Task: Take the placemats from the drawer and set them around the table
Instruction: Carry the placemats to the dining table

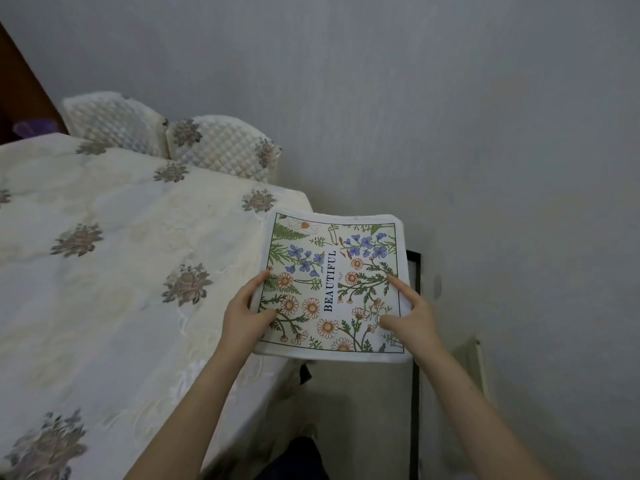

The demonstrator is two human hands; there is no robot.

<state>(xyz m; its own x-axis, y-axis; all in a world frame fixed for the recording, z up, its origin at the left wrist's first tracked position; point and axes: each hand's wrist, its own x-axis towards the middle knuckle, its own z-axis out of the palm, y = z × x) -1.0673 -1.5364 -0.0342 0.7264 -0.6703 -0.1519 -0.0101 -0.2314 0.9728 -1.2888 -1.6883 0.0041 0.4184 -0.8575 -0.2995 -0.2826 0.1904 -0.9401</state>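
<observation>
While no mat lies flat on the table (104,237) yet, the flowered cloth on it shows bare, with two padded chair backs (173,140) behind. Next, the left hand (244,315) pinches the stack of placemats (332,285) at its left edge. The right hand (407,315) holds the right edge, pointer finger straight. The stack hangs over the table's corner. It looks like setting them out has only begun.

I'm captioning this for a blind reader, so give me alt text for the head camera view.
Two hands, left and right, hold a floral placemat printed BEAUTIFUL past the corner of a table under a cream flowered cloth. Two quilted chair backs stand behind it, against a grey wall.
</observation>
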